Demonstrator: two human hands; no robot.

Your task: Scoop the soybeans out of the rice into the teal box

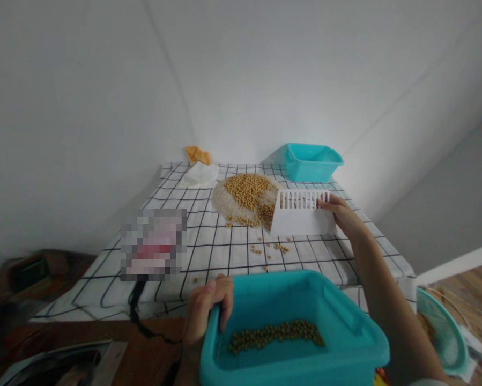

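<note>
My left hand [211,303] grips the left rim of a turquoise plastic basin [293,281] at the table's front edge, fingers curled over the rim. A band of round beans [276,335] lies on the basin's bottom. Farther back, my right hand [337,209] pinches the right end of a white slotted plastic scraper [303,221], which stands tilted on the cloth. Just left of the scraper is a heap of yellowish beans [246,188] on a pale, grainy round layer [223,202]. Several loose beans [281,247] are scattered between the heap and the basin.
Another turquoise basin [313,167] stands at the back right of the checked tablecloth [214,249]. At the back left are a white crumpled cloth or bag [201,174] and an orange cloth [198,155]. A blurred-out item [154,244] lies left. A green basket [442,327] is low at right.
</note>
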